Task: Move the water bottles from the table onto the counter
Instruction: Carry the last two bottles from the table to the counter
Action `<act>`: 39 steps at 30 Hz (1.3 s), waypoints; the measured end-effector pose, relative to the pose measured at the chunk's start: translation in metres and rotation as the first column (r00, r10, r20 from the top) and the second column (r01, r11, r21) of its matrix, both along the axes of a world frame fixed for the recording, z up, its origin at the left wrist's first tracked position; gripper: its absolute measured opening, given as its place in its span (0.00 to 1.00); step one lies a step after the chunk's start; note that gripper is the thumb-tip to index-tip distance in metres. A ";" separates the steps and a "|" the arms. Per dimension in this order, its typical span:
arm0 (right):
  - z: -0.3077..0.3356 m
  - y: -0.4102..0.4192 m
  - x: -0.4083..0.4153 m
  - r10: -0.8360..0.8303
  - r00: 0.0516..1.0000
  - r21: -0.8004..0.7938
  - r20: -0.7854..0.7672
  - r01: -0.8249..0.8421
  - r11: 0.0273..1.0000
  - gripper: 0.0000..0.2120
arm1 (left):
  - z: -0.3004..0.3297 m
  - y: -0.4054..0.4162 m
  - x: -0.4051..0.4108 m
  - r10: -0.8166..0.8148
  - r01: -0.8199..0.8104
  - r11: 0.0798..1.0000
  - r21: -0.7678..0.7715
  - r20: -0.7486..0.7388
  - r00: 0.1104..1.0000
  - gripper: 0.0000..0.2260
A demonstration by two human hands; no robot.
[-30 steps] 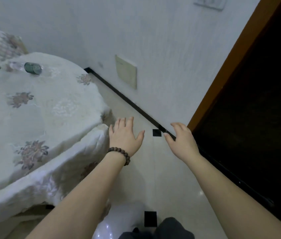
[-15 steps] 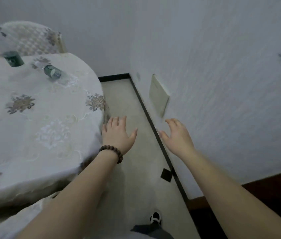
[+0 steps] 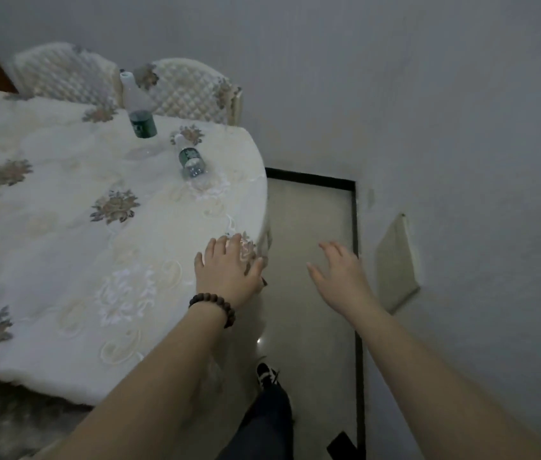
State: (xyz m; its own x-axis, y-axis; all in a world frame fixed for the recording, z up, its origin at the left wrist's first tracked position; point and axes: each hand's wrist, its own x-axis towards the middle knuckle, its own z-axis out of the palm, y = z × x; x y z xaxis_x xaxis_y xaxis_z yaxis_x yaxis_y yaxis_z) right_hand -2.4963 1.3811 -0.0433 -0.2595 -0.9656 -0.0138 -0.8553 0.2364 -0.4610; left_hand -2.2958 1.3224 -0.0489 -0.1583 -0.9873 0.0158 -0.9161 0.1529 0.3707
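Two clear water bottles with dark green labels are on the table (image 3: 63,244), which has a white flowered cloth. One bottle (image 3: 139,106) stands upright near the far edge. The other bottle (image 3: 190,161) lies on its side closer to the right edge. My left hand (image 3: 229,270), with a bead bracelet on the wrist, is stretched out flat over the table's right edge and holds nothing. My right hand (image 3: 342,277) is held out over the floor with spread fingers, empty. Both hands are well short of the bottles. No counter is in view.
Two quilted white chairs (image 3: 186,91) stand behind the table against the grey wall. A narrow strip of tiled floor (image 3: 309,227) runs between the table and the right wall, which carries a pale panel (image 3: 395,263). My shoe (image 3: 265,375) shows below.
The view has swung left from a dark doorway toward the table, and both bottles now appear closer and fuller. My left hand has come over the table's edge; both hands stay empty.
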 end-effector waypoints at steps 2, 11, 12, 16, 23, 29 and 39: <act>-0.007 -0.042 -0.007 0.048 0.999 0.003 -0.009 -0.048 0.999 0.27 | -0.006 -0.033 -0.003 0.057 -0.057 0.998 -0.006 0.002 0.998 0.30; 0.001 -0.270 -0.016 0.301 0.953 0.021 0.032 -0.302 0.953 0.24 | -0.010 -0.202 -0.002 0.327 -0.326 0.945 0.029 -0.025 0.945 0.30; 0.005 -0.291 -0.014 0.328 0.944 0.009 0.035 -0.328 0.945 0.25 | -0.007 -0.218 -0.001 0.356 -0.355 0.934 0.031 -0.037 0.934 0.30; 0.013 -0.362 -0.002 0.413 0.909 -0.025 0.056 -0.412 0.911 0.25 | 0.001 -0.262 0.008 0.457 -0.455 0.890 0.040 -0.056 0.888 0.30; 0.004 -0.477 0.032 0.627 0.778 -0.022 0.044 -0.627 0.779 0.26 | -0.011 -0.319 0.024 0.631 -0.628 0.775 0.074 -0.035 0.775 0.31; -0.011 -0.577 0.062 0.806 0.590 -0.015 0.055 -0.807 0.591 0.25 | -0.026 -0.366 0.026 0.793 -0.790 0.607 0.086 0.000 0.609 0.32; -0.019 -0.700 0.097 0.950 0.234 -0.044 0.204 -0.968 0.248 0.23 | -0.025 -0.429 -0.014 0.937 -0.934 0.315 0.169 0.101 0.335 0.37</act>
